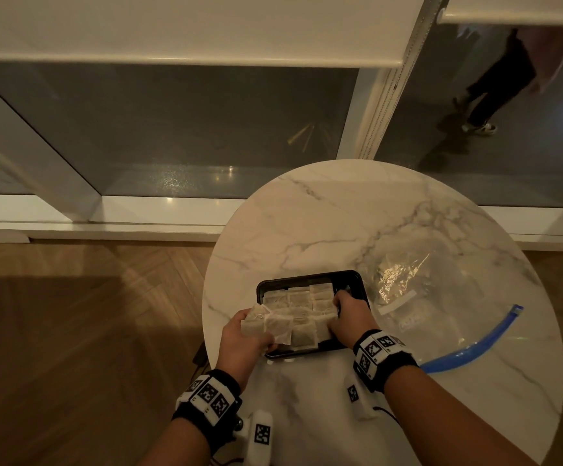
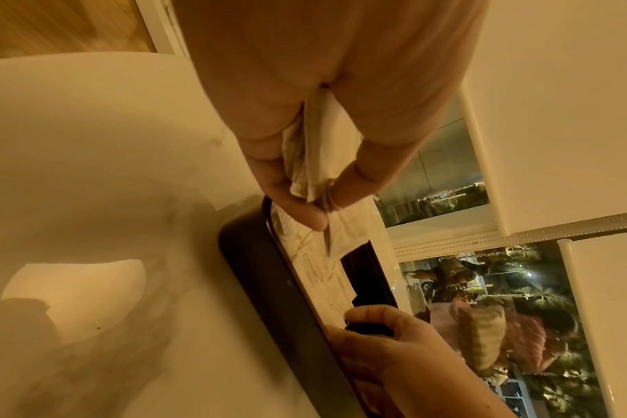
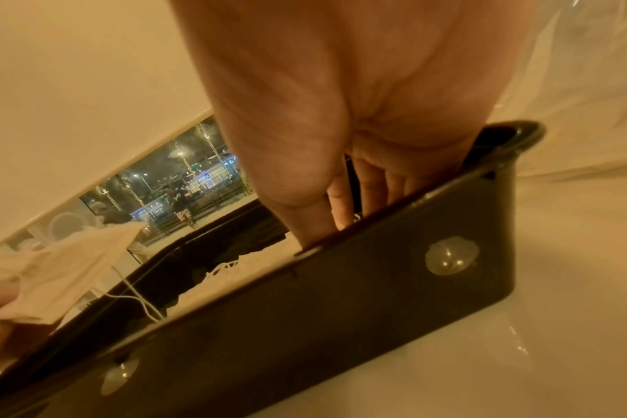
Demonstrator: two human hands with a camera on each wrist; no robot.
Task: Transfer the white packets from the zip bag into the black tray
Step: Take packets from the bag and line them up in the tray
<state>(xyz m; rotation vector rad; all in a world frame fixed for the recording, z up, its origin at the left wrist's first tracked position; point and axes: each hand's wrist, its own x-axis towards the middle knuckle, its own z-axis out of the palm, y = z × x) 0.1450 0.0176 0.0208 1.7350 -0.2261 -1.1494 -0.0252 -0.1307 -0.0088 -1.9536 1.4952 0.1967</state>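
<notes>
Head view: left hand (image 1: 244,334) pinches a few white packets (image 1: 266,322) over the black tray's (image 1: 357,280) near-left corner. More packets line the tray, whose long axis runs left-right on the marble table (image 1: 307,223). Right hand (image 1: 349,314) grips its right rim. Zip bag (image 1: 417,297) lies flat, just right.

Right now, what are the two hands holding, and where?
The left hand pinches a few white packets by their near ends. The right hand grips the black tray at its right rim.
</notes>
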